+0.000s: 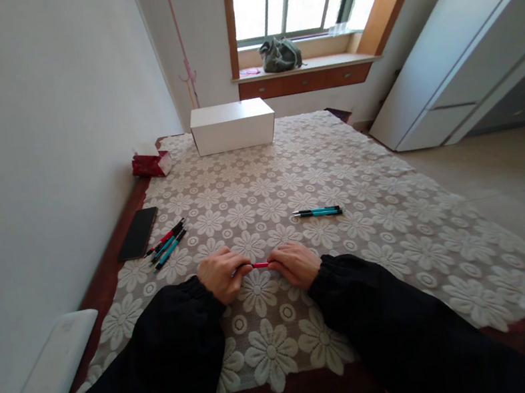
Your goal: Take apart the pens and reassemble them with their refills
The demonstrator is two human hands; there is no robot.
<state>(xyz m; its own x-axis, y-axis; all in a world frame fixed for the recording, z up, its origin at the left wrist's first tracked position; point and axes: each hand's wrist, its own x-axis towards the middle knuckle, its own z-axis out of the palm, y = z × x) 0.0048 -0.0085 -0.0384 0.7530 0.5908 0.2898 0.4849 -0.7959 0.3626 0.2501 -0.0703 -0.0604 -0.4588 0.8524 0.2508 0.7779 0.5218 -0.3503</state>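
Note:
Between my two hands runs a slim red pen [260, 265], lying level just over the tablecloth. My left hand [224, 275] is closed round its dark end, and my right hand [297, 263] pinches the other end. Only the red middle of the pen shows; both ends are hidden by fingers. Left of my hands lies a loose group of several pens, red ones [168, 235] and teal ones [170, 249] with black parts. Ahead and to the right, teal and black pens [317, 212] lie side by side.
A black phone [138, 234] lies at the table's left edge, with a red tissue pack [151, 164] beyond it. A white box [233, 127] stands at the far end. Near my left arm is a white power strip [52, 371] with a cable. Flowered lace cloth [265, 186] covers the table.

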